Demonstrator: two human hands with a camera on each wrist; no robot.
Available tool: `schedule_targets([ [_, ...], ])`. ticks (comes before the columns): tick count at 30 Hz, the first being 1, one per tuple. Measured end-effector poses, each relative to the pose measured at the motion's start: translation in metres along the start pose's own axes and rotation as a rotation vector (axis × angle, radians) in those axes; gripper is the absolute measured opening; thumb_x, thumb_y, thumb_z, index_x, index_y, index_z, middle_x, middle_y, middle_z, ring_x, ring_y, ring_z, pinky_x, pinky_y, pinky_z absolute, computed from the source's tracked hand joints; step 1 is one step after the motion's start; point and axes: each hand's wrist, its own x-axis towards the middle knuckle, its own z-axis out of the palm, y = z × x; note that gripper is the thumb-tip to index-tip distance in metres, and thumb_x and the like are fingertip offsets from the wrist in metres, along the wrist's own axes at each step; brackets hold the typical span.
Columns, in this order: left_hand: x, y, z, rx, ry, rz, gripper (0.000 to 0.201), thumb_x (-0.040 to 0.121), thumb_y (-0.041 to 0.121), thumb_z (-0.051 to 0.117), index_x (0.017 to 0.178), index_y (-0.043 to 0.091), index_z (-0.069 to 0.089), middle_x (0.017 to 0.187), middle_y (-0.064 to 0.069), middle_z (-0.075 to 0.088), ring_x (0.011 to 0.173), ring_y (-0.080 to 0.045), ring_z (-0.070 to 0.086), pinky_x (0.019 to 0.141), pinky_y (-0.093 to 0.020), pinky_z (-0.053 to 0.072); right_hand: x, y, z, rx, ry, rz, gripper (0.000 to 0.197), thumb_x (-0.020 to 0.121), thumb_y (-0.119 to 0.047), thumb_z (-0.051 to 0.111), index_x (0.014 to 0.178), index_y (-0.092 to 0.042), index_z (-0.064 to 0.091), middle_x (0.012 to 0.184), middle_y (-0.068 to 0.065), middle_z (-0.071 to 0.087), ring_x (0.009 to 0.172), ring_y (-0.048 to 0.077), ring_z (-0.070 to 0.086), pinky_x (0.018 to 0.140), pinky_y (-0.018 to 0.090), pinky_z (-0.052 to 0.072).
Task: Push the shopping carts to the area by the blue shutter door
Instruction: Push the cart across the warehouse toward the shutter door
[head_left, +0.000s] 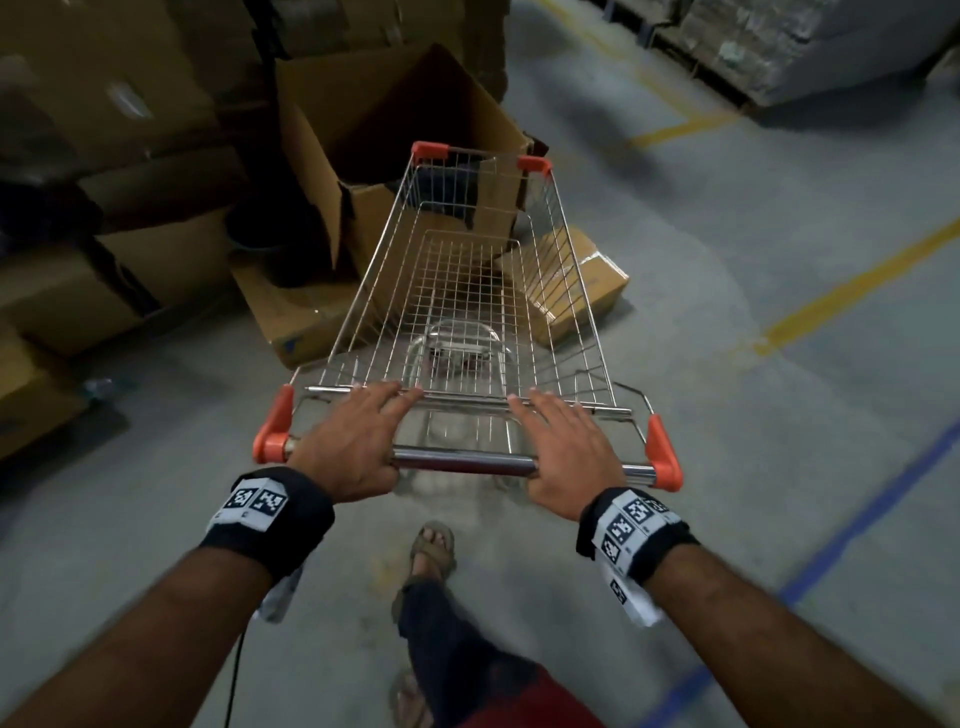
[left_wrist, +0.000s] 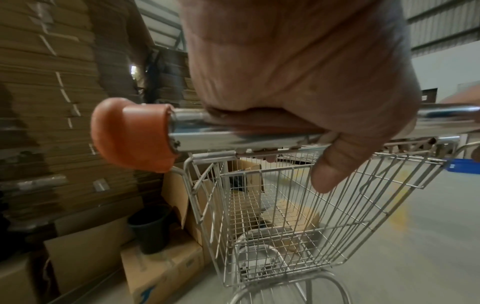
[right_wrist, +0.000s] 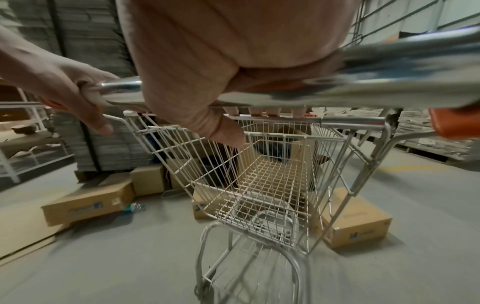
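Observation:
An empty wire shopping cart (head_left: 467, 291) with orange corner caps stands on the concrete floor straight ahead of me. My left hand (head_left: 358, 441) presses on the left part of its chrome handle bar (head_left: 462, 461), and my right hand (head_left: 566, 447) presses on the right part. The fingers of both hands stretch straight forward to the basket's rear rim. In the left wrist view the left hand (left_wrist: 298, 72) lies over the handle bar (left_wrist: 207, 135), thumb hanging below it. The right wrist view shows my right hand (right_wrist: 221, 51) the same way. No blue shutter door is in view.
A big open cardboard box (head_left: 395, 119) stands just past the cart's nose, a small sealed box (head_left: 576, 286) lies at its right side and a flat box (head_left: 296, 317) at its left. Stacked cartons fill the left. Yellow (head_left: 852, 286) and blue (head_left: 857, 519) floor lines run on the right.

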Motion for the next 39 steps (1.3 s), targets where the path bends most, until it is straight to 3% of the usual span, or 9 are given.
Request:
schedule_targets([
  [6, -0.059, 0.064, 0.039, 0.045, 0.034, -0.046, 0.100, 0.067, 0.034, 0.055, 0.158, 0.023, 0.014, 0.160, -0.015, 0.027, 0.148, -0.030, 0.024, 0.122, -0.048, 0.019, -0.063, 0.022, 0.015, -0.087, -0.044, -0.125, 0.106, 0.072, -0.021, 0.069, 0.159, -0.026, 0.008, 0.165, 0.007, 0.016, 0.152, 0.027, 0.013, 0.123, 0.051, 0.009],
  [13, -0.073, 0.132, 0.048, 0.058, 0.034, -0.108, 0.099, 0.072, 0.038, 0.056, 0.159, 0.022, 0.012, 0.159, -0.014, 0.026, 0.147, -0.029, 0.023, 0.122, -0.048, 0.016, -0.093, 0.069, -0.001, -0.055, -0.060, -0.229, 0.102, 0.077, -0.018, 0.067, 0.159, -0.030, 0.008, 0.166, 0.005, 0.015, 0.152, 0.025, 0.013, 0.123, 0.052, 0.011],
  [16, -0.081, 0.164, 0.061, 0.035, 0.071, -0.147, 0.098, 0.072, 0.037, 0.057, 0.158, 0.026, 0.011, 0.159, -0.013, 0.028, 0.147, -0.028, 0.024, 0.123, -0.047, 0.017, -0.107, 0.095, 0.000, -0.052, -0.093, -0.291, 0.103, 0.076, -0.024, 0.067, 0.159, -0.029, 0.006, 0.166, 0.006, 0.013, 0.152, 0.025, 0.012, 0.123, 0.052, 0.010],
  [20, -0.084, 0.214, 0.071, -0.025, 0.091, -0.240, 0.097, 0.075, 0.031, 0.058, 0.158, 0.029, 0.009, 0.162, -0.010, 0.023, 0.149, -0.024, 0.020, 0.124, -0.043, 0.013, -0.121, 0.138, 0.003, -0.072, -0.073, -0.366, 0.108, 0.071, -0.038, 0.071, 0.159, -0.029, 0.010, 0.164, 0.009, 0.019, 0.150, 0.027, 0.018, 0.122, 0.052, 0.013],
  [29, -0.079, 0.327, 0.100, -0.070, 0.107, -0.374, 0.094, 0.081, 0.041, 0.057, 0.159, 0.027, 0.007, 0.159, -0.014, 0.025, 0.149, -0.030, 0.020, 0.123, -0.049, 0.015, -0.145, 0.227, -0.005, -0.099, -0.111, -0.531, 0.110, 0.067, -0.040, 0.069, 0.158, -0.027, 0.010, 0.163, 0.008, 0.022, 0.150, 0.027, 0.019, 0.122, 0.053, 0.013],
  [39, -0.074, 0.420, 0.133, -0.071, 0.159, -0.570, 0.100, 0.077, 0.041, 0.061, 0.159, 0.027, 0.005, 0.157, -0.016, 0.027, 0.147, -0.032, 0.023, 0.121, -0.052, 0.019, -0.151, 0.287, -0.011, -0.129, -0.071, -0.713, 0.105, 0.062, -0.039, 0.070, 0.156, -0.025, 0.025, 0.157, 0.007, 0.035, 0.144, 0.027, 0.032, 0.121, 0.048, 0.020],
])
